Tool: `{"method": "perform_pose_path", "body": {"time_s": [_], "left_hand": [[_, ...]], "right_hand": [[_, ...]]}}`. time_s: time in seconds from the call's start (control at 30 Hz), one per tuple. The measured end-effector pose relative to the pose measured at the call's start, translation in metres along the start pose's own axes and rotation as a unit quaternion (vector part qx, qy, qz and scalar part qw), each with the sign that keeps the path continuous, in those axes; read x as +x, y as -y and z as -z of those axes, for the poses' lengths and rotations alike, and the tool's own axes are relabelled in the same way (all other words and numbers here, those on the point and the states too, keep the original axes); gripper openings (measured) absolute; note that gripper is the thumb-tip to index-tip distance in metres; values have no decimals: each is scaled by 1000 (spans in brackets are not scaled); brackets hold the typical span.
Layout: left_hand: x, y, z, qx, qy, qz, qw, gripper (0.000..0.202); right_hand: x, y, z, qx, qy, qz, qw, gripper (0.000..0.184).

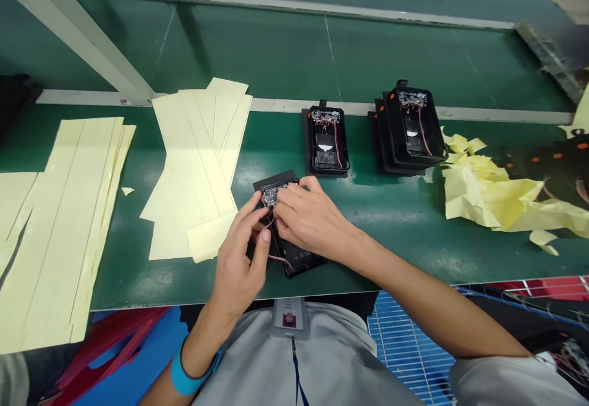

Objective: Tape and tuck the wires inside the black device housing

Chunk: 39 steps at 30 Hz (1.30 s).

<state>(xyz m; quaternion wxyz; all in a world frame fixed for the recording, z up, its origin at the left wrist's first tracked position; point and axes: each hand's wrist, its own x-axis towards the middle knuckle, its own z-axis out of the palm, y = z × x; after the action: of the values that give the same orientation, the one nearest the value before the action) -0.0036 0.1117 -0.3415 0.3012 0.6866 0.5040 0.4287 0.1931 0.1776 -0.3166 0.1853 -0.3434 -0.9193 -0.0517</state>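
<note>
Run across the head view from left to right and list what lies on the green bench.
Flat sheets → fanned sheets → held case, under left hand and right hand → open case → stacked cases → crumpled paper.

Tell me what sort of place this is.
Probably an electronics assembly line: a long green bench, identical black housings with boards and wires, yellow paper sheets. The left hand and right hand handle one housing.
</note>
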Motion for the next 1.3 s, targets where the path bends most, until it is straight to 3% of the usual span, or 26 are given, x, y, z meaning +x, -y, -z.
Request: {"method": "perform_pose_path", "body": {"time_s": [0.43,0.67,1.3], "left_hand": [[1,-1,0,-2,-4,-5,1000,37],[0,-2,1,22,-5,-4,1000,35],[2,-3,-1,26,-14,-18,999,39]], "right_hand": [[-2,-7,14,48,32,23,998,32],[0,-5,8,24,24,39,999,31],[-3,0,1,19,22,-4,1000,22]]}}
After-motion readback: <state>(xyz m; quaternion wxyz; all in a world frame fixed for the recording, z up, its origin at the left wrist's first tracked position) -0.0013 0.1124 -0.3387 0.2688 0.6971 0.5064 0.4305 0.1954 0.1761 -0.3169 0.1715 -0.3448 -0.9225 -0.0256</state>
